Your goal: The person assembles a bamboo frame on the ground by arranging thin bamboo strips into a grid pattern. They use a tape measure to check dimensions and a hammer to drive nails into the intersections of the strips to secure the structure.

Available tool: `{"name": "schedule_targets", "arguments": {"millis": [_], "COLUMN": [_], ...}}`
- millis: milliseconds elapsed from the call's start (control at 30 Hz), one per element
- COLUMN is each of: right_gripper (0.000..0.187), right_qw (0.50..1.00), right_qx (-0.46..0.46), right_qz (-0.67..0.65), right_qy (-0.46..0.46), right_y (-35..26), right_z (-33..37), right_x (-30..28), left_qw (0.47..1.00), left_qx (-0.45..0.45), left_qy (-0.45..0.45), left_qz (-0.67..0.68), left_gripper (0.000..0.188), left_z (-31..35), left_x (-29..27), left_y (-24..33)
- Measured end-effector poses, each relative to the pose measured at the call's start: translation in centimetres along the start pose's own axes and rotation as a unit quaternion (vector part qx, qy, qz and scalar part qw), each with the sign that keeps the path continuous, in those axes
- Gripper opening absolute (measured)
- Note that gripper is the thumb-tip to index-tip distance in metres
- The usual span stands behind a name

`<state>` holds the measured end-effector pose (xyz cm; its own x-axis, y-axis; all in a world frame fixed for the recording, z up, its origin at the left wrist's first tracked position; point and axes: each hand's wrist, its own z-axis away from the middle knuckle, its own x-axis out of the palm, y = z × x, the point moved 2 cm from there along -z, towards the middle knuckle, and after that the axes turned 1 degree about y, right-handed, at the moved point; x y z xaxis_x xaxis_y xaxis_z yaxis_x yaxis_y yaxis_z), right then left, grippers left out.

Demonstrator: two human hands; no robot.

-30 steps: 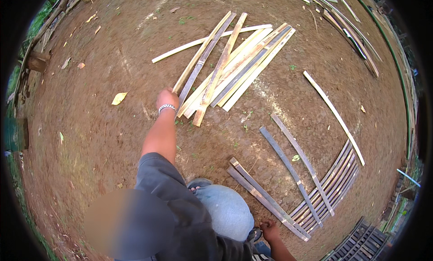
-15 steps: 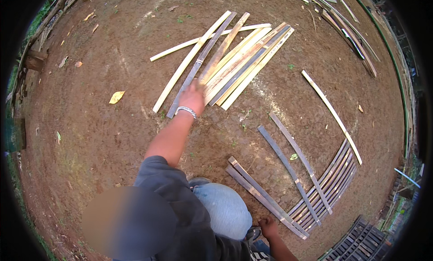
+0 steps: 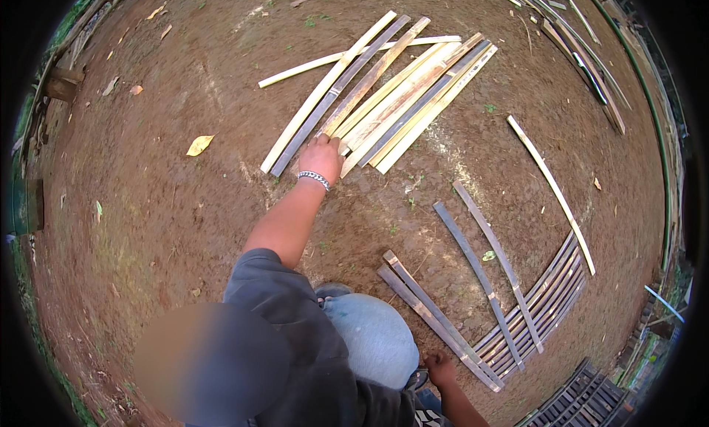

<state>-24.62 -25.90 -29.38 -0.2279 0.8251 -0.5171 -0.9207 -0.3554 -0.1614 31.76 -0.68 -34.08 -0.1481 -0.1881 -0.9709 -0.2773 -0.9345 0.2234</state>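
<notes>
Moved since earlier: left hand (image 3: 322, 158), from the pile's left edge to the near ends of the bamboo slats (image 3: 384, 102) on the dirt ground (image 3: 185, 220); fingers' state indiscernible. Step: selecting. Next: grasping one slat. Right hand (image 3: 440, 368) low, idle.

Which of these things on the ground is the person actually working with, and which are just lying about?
In hand:
left hand on the pile of pale split bamboo slats
right hand by the pair of grey-brown slats

Lying about:
yellow dry leaf
single curved pale strip
wooden post stump
</notes>
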Motion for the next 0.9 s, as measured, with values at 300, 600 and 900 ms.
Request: {"name": "schedule_targets", "arguments": {"millis": [300, 600, 900], "right_gripper": [0.039, 0.04, 0.037], "right_qw": [0.996, 0.998, 1.0], "right_qx": [-0.002, 0.0, -0.002], "right_qz": [-0.084, -0.067, -0.02], "right_qy": [-0.003, 0.005, 0.016], "right_y": [0.4, 2.9, 2.7], "right_z": [-1.3, -1.2, -1.3], "right_x": [1.4, 0.9, 0.5], "left_qw": [0.998, 0.945, 0.929], "left_qx": [0.035, -0.059, -0.105], "left_qy": [-0.05, 0.011, 0.023], "left_qz": [-0.021, 0.322, 0.353], "left_gripper": [0.027, 0.026, 0.03], "left_z": [-0.1, -1.5, 1.5], "left_x": [0.5, 2.0, 1.3], "left_y": [-0.6, -7.6, -7.4]}}
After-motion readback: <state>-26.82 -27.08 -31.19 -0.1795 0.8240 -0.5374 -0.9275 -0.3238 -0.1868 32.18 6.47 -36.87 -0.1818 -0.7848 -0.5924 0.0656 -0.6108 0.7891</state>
